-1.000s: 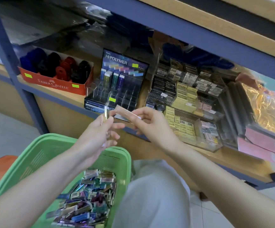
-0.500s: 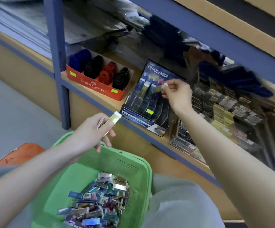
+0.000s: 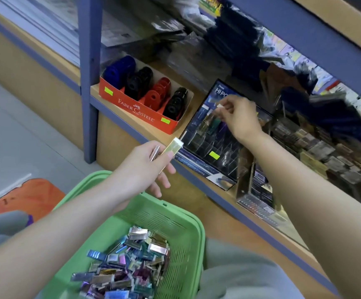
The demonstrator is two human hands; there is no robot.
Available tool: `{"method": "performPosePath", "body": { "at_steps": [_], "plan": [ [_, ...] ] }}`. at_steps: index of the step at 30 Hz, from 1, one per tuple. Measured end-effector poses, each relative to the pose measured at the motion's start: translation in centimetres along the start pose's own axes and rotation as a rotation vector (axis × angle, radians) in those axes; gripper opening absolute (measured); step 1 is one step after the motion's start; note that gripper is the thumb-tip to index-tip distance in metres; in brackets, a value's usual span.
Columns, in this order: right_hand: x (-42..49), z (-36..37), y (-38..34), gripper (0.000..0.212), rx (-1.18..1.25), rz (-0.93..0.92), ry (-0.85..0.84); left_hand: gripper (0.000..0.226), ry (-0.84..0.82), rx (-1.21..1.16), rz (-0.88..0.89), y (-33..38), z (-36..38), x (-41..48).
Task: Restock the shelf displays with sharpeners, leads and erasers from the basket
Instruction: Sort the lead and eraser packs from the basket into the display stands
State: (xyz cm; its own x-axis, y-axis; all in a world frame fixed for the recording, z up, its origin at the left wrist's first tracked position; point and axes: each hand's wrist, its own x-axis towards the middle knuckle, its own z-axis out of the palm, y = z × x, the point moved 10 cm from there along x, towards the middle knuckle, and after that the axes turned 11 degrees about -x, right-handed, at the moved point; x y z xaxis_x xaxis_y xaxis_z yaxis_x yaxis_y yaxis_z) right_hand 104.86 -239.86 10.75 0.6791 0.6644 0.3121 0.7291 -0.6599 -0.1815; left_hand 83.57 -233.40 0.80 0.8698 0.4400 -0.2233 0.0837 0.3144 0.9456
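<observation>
Pinching gold case (image 3: pixel 172 147), left hand (image 3: pixel 141 169); right hand (image 3: pixel 240 118) seemingly pinches item (image 3: pixel 219 106)

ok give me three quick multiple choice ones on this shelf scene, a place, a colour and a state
1. Where does the red cardboard sharpener box stand?
A) in the basket
B) on the wooden shelf, left of the dark lead display rack
C) on the floor

2. What colour is the slotted plastic basket?
A) blue
B) green
C) white

3. What is the left hand doing?
A) hanging empty
B) pressing the shelf
C) gripping a slim gold packet

Answers:
1 B, the box sits on the shelf board beside the rack.
2 B, its rim and walls are green.
3 C, thumb and fingers curl round the packet.
</observation>
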Motion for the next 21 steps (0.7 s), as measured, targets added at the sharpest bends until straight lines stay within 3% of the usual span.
{"method": "performPosePath", "body": {
  "at_steps": [21],
  "plan": [
    [0.4,1.7,-0.9,0.002,-0.089,-0.070,-0.154,0.010,0.005,-0.021,-0.068,-1.3,0.2,1.2]
  ]
}}
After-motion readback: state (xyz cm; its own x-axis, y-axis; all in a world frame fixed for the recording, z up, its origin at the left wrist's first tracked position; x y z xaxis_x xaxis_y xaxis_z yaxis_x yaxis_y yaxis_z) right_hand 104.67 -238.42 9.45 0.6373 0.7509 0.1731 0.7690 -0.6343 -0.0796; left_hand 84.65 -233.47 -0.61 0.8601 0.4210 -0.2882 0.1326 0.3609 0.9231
